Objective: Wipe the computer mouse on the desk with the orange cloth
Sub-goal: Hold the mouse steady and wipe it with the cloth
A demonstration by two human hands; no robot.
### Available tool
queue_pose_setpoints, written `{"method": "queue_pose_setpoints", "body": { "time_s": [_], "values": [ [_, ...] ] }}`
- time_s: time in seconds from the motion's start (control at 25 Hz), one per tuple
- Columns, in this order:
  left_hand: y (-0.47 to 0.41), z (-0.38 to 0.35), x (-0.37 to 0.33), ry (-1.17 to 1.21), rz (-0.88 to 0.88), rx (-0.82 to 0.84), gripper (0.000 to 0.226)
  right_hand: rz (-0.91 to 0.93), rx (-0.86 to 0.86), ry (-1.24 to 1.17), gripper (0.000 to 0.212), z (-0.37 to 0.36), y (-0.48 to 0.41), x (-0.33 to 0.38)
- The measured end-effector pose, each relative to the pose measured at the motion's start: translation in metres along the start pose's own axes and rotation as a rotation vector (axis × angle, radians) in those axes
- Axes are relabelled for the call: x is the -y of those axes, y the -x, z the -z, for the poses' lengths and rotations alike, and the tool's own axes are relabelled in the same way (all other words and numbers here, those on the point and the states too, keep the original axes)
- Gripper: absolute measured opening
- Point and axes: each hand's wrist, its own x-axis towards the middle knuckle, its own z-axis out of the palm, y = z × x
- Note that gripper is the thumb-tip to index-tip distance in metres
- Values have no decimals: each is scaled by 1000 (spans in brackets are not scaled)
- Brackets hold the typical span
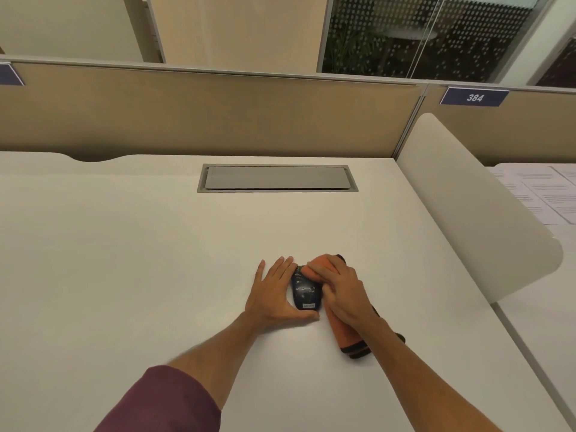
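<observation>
We see 2 bare arms. The left arm wears a dark purple-red sleeve, pushed up near the elbow. The left hand and right hand wear no gloves. The right arm is bare.

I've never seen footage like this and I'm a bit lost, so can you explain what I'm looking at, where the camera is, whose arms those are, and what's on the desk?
There is no machine here: one wide-angle camera sits on a person's head, looking forward and down, so the two arms reaching in from the bottom are that person's own. The left hand lies flat on the white desk, cupped against the side of a dark computer mouse to steady it. The right hand presses an orange cloth onto the far end of the mouse; the rest of the cloth trails back under the wrist. Farther back, a grey cable hatch is set into the desk, and printed papers lie on the neighbouring desk to the right.
</observation>
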Motion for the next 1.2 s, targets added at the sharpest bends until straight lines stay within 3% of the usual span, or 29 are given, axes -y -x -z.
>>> {"method": "queue_pose_setpoints", "body": {
  "time_s": [0.2, 0.4, 0.6, 0.76, 0.92, 1.2],
  "values": [
    [0, 0, -1, -7, 5, 12, 125, 48, -8, 47, 58, 1, 24, -27],
    [1, 1, -1, 13, 3, 10, 126, 28, -146, -17, 56, 7, 6, -11],
    [0, -2, 1, 12, -2, -11, 126, 79, -65, 14, 56, -9, 7, -6],
    [-1, 0, 0, 11, 6, 17, 126, 178, -116, -20, 52, -12, 28, -26],
    [-1, 1, -1, 7, 14, 26, 127, 148, -200, -52, 51, -11, 21, -28],
    [1, 1, -3, 49, 27, 18, 129, 343, -178, 39, 39, -19, 21, -26]
  ]
}}
